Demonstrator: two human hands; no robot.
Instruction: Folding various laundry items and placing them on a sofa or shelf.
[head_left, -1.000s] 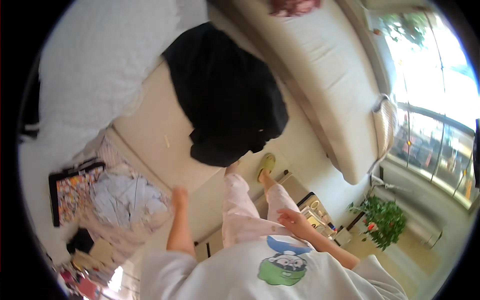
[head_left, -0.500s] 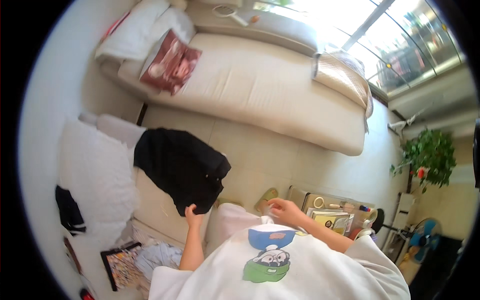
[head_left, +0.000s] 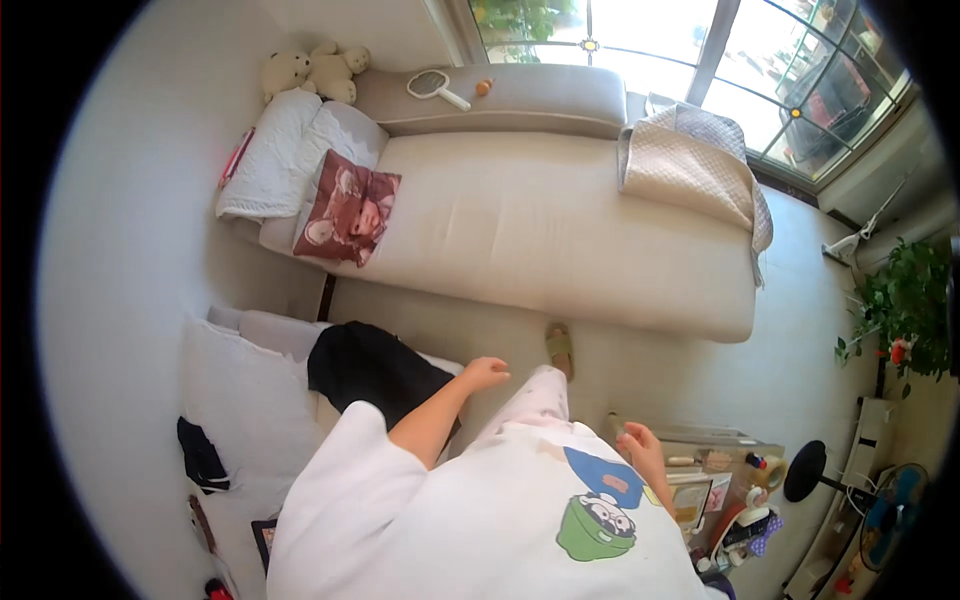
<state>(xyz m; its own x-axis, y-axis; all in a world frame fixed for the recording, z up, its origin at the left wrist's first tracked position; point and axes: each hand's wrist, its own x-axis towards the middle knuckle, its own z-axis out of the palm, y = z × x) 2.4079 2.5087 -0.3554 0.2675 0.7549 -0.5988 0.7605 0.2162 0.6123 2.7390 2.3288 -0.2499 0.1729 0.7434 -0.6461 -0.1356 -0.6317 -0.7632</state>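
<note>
I stand between two sofas in a white shirt with a printed picture. My left hand hangs loosely curled above the floor and holds nothing, just right of a black garment draped on the near sofa's arm. My right hand is empty with fingers apart, next to the edge of a low table crowded with small items. One foot in a green slipper steps toward the long beige sofa.
On the long sofa lie a red patterned cushion, white pillows, a quilted blanket, and a plush bear on its back. A potted plant and a fan stand at the right. Windows are behind the sofa.
The view has swung from the near sofa and black garment up to the long sofa and windows. My right hand dropped beside the table; my left hand stays near the black garment.
</note>
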